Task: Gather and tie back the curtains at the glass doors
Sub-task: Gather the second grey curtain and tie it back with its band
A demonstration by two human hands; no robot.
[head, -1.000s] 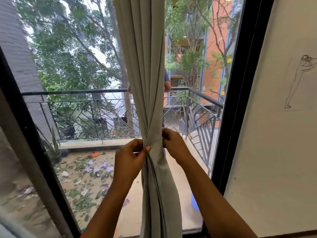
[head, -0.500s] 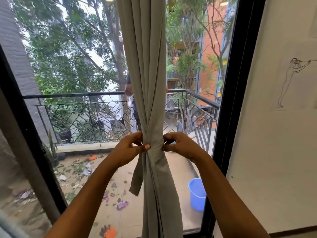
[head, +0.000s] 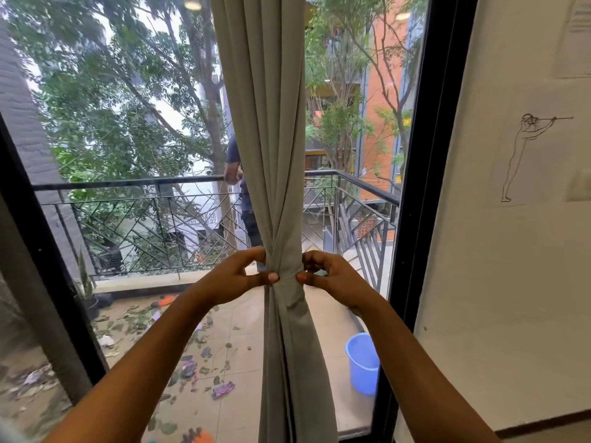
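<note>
A grey curtain (head: 270, 129) hangs down the middle of the glass door (head: 134, 193), gathered into one narrow bundle and cinched at about balcony-rail height by a band of the same cloth (head: 285, 274) wrapped around it. The left hand (head: 238, 276) pinches the left side of that wrap, thumb pressed against the cloth and fingers curled behind it. The right hand (head: 332, 278) grips the right side in the same way, thumb tip touching the fabric just opposite the left thumb. Below the wrap the curtain spreads out again and falls past the lower edge of the view. Through the glass, a blue bucket (head: 363, 362) stands on the balcony floor (head: 230, 318) right of the curtain, with leaves scattered to the left. A black door frame (head: 412, 219) borders the white wall (head: 511, 282) on the right.
</note>
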